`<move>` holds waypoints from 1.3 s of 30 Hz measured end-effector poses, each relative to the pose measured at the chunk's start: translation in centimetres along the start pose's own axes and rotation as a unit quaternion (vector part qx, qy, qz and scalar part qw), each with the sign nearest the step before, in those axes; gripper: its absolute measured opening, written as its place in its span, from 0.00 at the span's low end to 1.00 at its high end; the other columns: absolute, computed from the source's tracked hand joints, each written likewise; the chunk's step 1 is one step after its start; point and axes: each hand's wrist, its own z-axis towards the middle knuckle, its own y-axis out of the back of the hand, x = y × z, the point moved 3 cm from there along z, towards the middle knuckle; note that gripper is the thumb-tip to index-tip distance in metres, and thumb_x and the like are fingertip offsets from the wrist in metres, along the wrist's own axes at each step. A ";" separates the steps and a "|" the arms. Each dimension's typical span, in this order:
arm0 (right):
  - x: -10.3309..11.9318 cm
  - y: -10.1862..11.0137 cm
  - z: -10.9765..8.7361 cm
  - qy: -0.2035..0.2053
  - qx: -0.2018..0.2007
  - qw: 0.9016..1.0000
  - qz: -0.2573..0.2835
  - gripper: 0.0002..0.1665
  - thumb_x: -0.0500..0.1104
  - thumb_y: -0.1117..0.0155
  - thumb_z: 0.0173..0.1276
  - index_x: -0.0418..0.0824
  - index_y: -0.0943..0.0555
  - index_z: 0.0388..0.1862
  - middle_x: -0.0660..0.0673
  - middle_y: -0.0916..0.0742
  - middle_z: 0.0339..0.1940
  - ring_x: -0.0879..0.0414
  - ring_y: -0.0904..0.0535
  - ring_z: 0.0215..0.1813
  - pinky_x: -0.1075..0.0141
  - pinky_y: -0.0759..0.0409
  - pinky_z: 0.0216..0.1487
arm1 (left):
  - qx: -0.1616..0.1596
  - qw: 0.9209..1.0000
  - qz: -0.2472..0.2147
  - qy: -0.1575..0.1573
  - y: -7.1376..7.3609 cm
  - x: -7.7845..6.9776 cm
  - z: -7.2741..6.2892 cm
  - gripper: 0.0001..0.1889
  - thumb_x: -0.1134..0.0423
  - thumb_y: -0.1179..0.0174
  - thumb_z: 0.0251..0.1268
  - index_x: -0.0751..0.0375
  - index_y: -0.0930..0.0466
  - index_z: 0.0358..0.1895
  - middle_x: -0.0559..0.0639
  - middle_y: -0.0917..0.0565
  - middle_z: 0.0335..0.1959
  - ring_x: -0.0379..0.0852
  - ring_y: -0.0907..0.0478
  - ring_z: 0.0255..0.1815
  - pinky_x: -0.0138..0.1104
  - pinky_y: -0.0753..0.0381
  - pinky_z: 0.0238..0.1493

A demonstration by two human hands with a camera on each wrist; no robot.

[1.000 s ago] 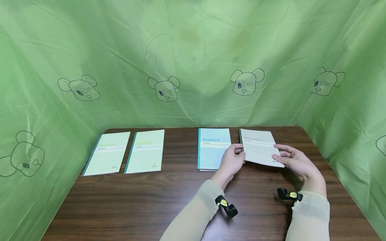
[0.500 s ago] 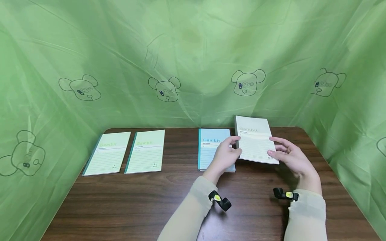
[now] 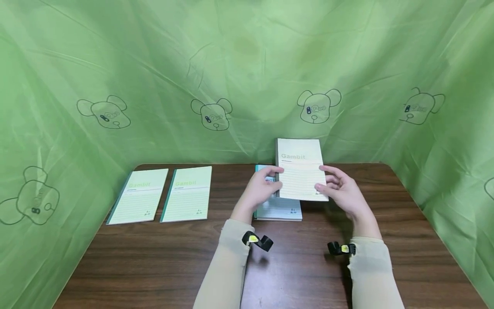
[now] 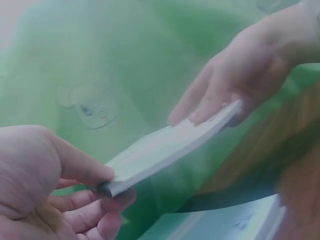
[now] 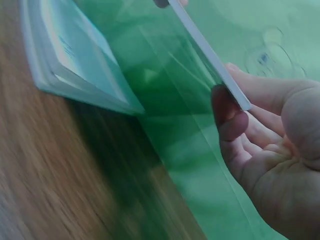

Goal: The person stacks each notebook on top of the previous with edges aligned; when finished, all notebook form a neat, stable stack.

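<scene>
A white notebook with a dark spine and grey "Gambit" lettering is held in the air by both hands. My left hand pinches its spine edge, thumb on the cover and fingers beneath, as the left wrist view shows. On the opposite edge my right hand pinches it the same way. Below it, a blue-spined notebook lies on the table, its upper part mostly covered by the raised one in the head view. The right wrist view shows that blue notebook atop at least one more.
Two green-lettered notebooks, one at far left and one beside it, lie flat on the brown wooden table. A green curtain with bear-head drawings hangs around the table's back and sides.
Both hands have lifted the white notebook from the table's right side and carried it left, over the blue-spined notebook. The two green-lettered notebooks stay where they were.
</scene>
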 end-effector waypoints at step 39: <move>-2.3 -6.9 1.1 -0.059 0.091 0.987 -0.118 0.38 0.42 0.22 0.74 0.41 0.25 0.79 0.38 0.15 0.50 0.51 0.23 0.37 0.62 0.23 0.35 | 0.024 0.991 0.097 0.086 5.6 5.0 -0.8 0.20 0.75 0.28 0.64 0.61 0.14 0.59 0.55 0.19 0.43 0.53 0.13 0.34 0.36 0.18 0.35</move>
